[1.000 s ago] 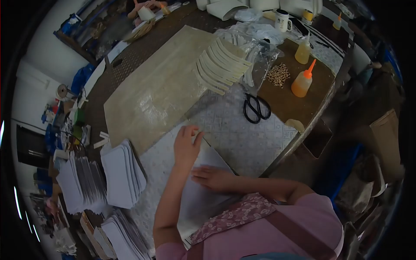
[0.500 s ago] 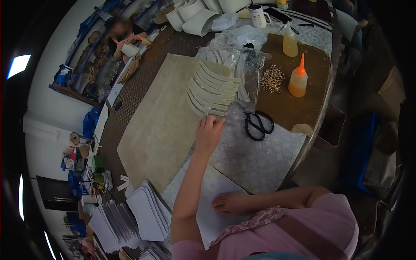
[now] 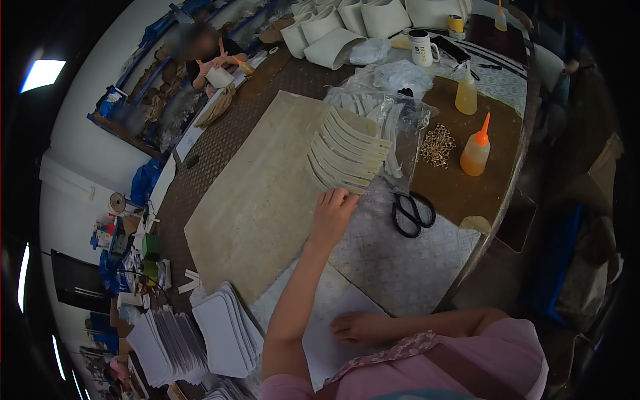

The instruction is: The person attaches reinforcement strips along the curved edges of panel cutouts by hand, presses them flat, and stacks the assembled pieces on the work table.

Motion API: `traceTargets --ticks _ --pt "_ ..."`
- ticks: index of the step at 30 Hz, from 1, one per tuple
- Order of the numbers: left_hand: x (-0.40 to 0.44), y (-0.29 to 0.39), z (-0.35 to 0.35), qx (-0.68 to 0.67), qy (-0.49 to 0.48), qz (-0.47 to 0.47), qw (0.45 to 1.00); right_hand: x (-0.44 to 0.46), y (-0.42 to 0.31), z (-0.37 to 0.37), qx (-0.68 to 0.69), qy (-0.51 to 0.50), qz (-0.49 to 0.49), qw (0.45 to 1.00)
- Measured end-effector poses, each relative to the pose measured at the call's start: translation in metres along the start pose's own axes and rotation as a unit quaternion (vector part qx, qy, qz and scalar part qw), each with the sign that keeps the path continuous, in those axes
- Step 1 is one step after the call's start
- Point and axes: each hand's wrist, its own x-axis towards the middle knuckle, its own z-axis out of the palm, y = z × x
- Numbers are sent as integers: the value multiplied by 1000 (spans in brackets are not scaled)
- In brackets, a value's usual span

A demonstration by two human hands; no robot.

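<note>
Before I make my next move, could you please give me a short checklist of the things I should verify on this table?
1. Right hand on the white sheet: ok, it lies on it.
2. Left hand at the pale curved strips: ok, it is at the nearest one.
3. Firm hold on that strip: cannot tell, the hand hides the contact.
4. Clear plastic bag well away from the strips: not ok, it lies close beside their ends.
5. Black scissors apart from both hands: ok, they lie untouched on the table.
6. Orange-tipped bottle upright: ok, it stands.
</note>
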Motion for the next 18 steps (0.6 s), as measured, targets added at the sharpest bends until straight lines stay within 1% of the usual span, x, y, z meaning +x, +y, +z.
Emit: traceTargets --ticks 2,4,7,8,10,11,12,14,15,16,17,18 --pt "-1 1 -8 -13 10 -5 1000 1 -2 -4 24 6 0 1000" --pt "-1 1 -18 -17 29 -9 999 -1 5 6 16 9 -3 1000" --pt "-10 2 -25 -87 67 -42 993 -1 6 1 12 3 -7 1000" --pt "-14 5 -31 -84 75 -42 993 -1 4 0 14 -1 -9 1000" --pt "-14 14 -50 -82 94 -40 991 -1 -1 1 64 21 -5 998" --pt "-17 20 -59 -93 117 -66 987 -2 -1 -3 83 35 0 996" --pt "-24 29 -69 -109 137 -89 981 -2 -5 -7 92 94 -14 991" --pt "-38 54 -99 -151 153 -170 962 -1 -17 -22 96 219 -38 970" --pt "-42 70 -116 -161 157 -205 953 -1 -20 -32 51 294 -21 954" --pt "-59 73 -123 -142 152 -213 955 -1 -25 -41 7 364 -6 931" --pt "-69 84 -132 -200 159 -229 939 1 -31 -50 -34 428 7 903" --pt "-78 97 -145 -253 163 -250 920 8 -39 -67 -75 442 11 894"
